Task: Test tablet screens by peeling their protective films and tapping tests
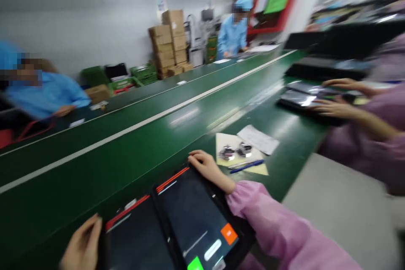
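The left hand [81, 245] is beside the left tablet [139, 238]; the right hand [207, 168] is at the right tablet [191, 206]'s far end. Whether their fingers [198, 153] clamp, I cannot tell.

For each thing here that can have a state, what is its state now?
Left tablet: screen lit, mostly dark; cut off by frame.
Right tablet: screen lit, orange and green squares showing.
Left hand: beside left tablet's outer edge, contact unclear.
Right hand: at right tablet's far corner.
Blue pen: lying at yellow paper's near edge; cap unclear.
Cardboard boxes: stacked.
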